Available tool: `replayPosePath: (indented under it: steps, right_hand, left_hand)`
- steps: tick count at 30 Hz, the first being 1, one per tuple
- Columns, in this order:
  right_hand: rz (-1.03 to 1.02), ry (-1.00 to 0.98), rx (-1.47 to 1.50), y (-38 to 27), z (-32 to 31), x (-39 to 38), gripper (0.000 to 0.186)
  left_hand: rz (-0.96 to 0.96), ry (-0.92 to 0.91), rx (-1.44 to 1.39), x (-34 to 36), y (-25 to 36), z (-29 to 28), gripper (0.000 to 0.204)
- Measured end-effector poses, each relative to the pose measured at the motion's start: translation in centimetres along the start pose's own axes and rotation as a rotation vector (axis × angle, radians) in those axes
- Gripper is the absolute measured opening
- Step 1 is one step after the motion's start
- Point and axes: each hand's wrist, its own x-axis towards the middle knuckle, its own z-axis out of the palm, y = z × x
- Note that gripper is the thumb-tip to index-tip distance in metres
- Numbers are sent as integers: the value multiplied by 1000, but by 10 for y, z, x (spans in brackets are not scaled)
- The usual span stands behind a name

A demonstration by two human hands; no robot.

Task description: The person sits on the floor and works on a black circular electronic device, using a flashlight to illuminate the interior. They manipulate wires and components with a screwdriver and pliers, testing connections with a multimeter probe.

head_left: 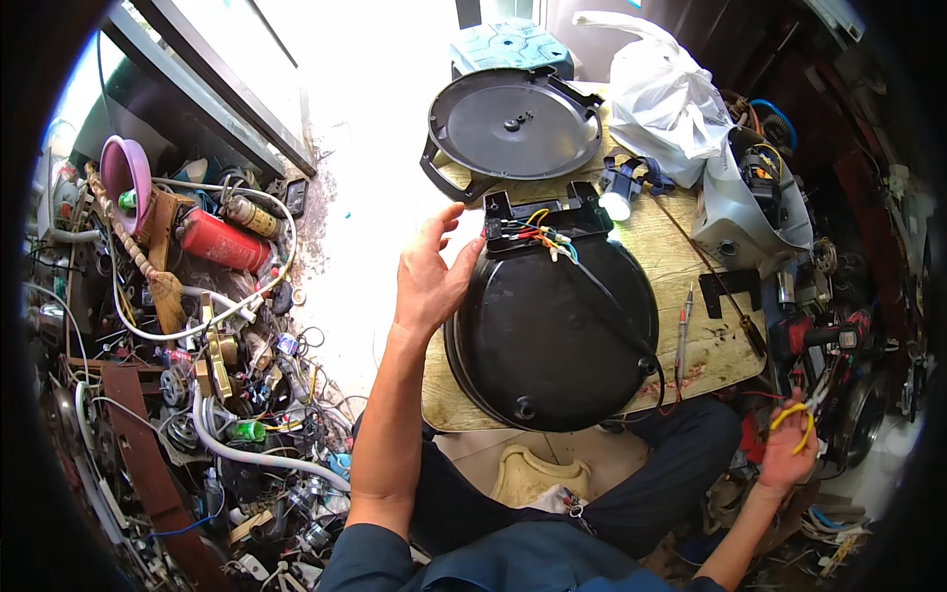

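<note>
A round black appliance body (pixel 552 335) lies upside down on a wooden tabletop (pixel 681 355), its terminal housing (pixel 498 222) exposing coloured wires and connectors (pixel 547 237). My left hand (pixel 434 266) is at the body's upper left edge, fingers curved and apart, thumb beside the housing. Out to the right, low beside the table, my right hand (pixel 789 444) grips yellow-handled pliers (pixel 804 424). A black round cover (pixel 513 128) lies behind the body. A lit headlamp (pixel 617 192), a long screwdriver (pixel 750 331) and a test probe (pixel 684 326) lie to its right.
A white plastic bag (pixel 661 109), grey appliance housing (pixel 750 227) and teal box (pixel 508 44) crowd the back. A cordless drill (pixel 829 335) lies right. Dense clutter fills the left floor, with a red cylinder (pixel 222 242), broom (pixel 163 291) and hoses (pixel 266 459).
</note>
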Motion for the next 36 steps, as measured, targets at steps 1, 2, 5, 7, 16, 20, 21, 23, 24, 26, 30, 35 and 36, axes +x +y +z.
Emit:
replayPosePath:
  steps: [1,2,5,7,16,20,21,23,24,26,30,35,36]
  right_hand:
    - [25,-102,-25,19,29,11,31]
    - [45,-203,-54,33,55,22,28]
    - [124,-315,-160,65,129,52,27]
    - [227,-322,-277,81,182,71,30]
    - [-30,-929,-1551,148,329,153,28]
    - [-418,-1287,-1806,181,366,172,34]
    - [-531,-1354,-1837,193,377,175,28]
    - [-542,-1452,-1889,201,390,180,25]
    - [-547,-1501,-1912,205,395,182,25]
    - [-669,-1584,-1987,217,398,187,22]
    - [-829,-1654,-2054,239,404,187,14]
    - [-955,-1686,-2082,254,406,194,12]
    - [-948,-1700,-2078,256,407,195,12]
  left_hand:
    - [-7,-10,-16,1,1,-3,52]
    - [-7,-25,-16,2,4,-3,53]
    - [-3,-49,-26,1,4,-2,56]
    - [6,-58,-14,1,6,2,55]
    - [-4,-37,18,3,4,8,52]
    - [-34,-12,49,3,2,7,51]
    - [-63,9,70,-3,2,-1,51]
    - [-64,-12,65,-1,3,5,53]
    - [-64,-23,64,0,5,8,54]
    - [-72,-6,40,0,6,12,54]
    - [-100,30,74,0,10,11,54]
    - [-93,59,128,-1,12,10,54]
    - [-104,60,133,-1,13,10,54]
